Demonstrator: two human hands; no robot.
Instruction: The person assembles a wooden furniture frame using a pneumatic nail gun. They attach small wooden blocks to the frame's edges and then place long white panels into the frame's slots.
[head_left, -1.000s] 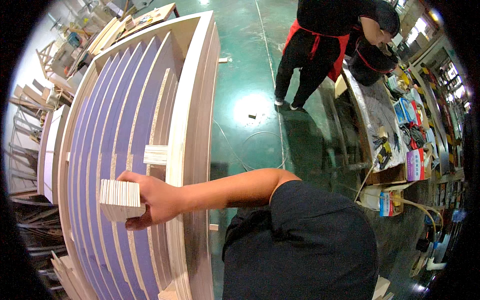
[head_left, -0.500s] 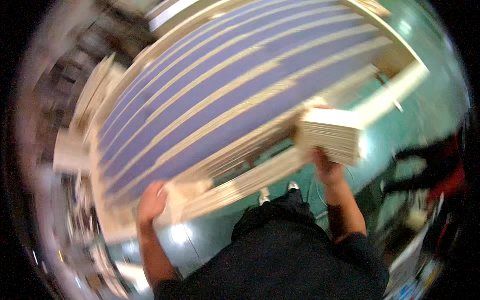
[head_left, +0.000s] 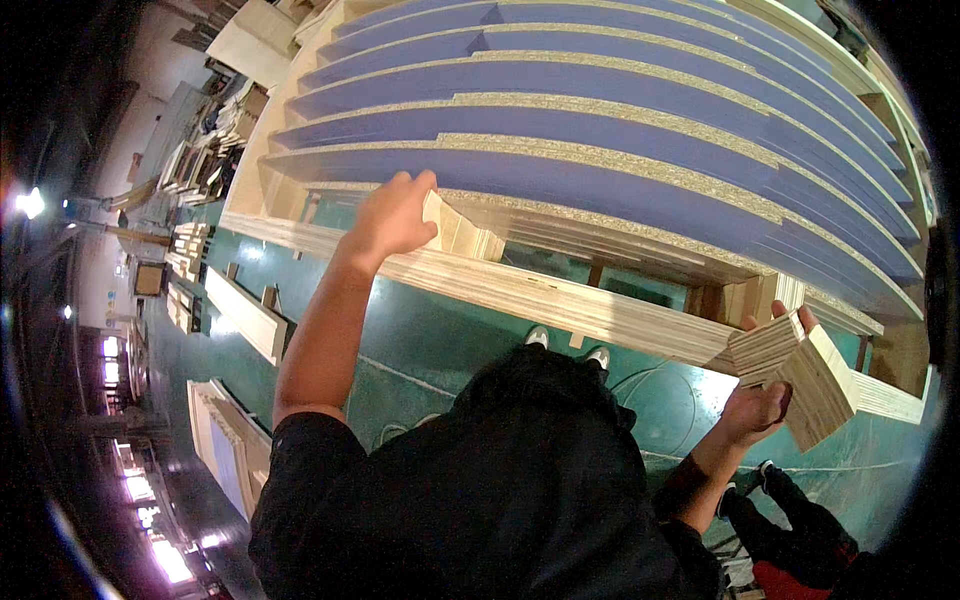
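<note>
My left hand is closed round the end of a pale plywood block. That block sits between the front rail of a large wooden frame and the nearest upright board, which has a blue-violet face and a chipboard edge. Off to the right, beyond the rail, my right hand grips a chunky stack of plywood pieces, with the thumb on the near side and fingertips showing behind. The stack is tilted, its layered edges facing left. Part of each hand's grip is hidden.
Several more blue-violet boards stand in rows inside the frame. On the green floor at left lie a long plank and a stack of panels. Another person's dark-clothed legs are at lower right. A thin cable loops on the floor.
The view has turned, and the frame now runs down to the right. My right hand has carried the plywood stack farther right and tipped it. My left hand stays on its block.
</note>
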